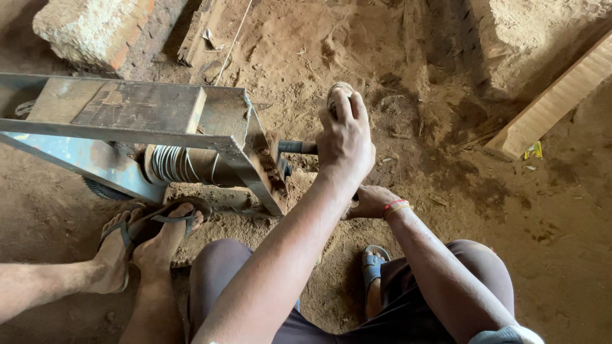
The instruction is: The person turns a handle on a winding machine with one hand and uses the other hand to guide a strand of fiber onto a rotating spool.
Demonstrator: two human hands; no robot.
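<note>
My left hand [345,136] is closed over the top of a dark crank handle [338,93] with a wrapped, worn end. The crank joins a short shaft [297,147] that runs into a metal-framed winding machine [224,141]. A drum wound with pale wire [171,164] sits inside the frame. My right hand [370,201], with a red thread at the wrist, grips the lower part of the crank. My left forearm partly hides that grip.
Two feet in sandals [141,239] press on the machine's base; one leg comes in from the left, from another person. My own foot in a blue sandal [373,263] rests on the sandy ground. A brick block [95,32] and a wooden plank [553,102] lie beyond.
</note>
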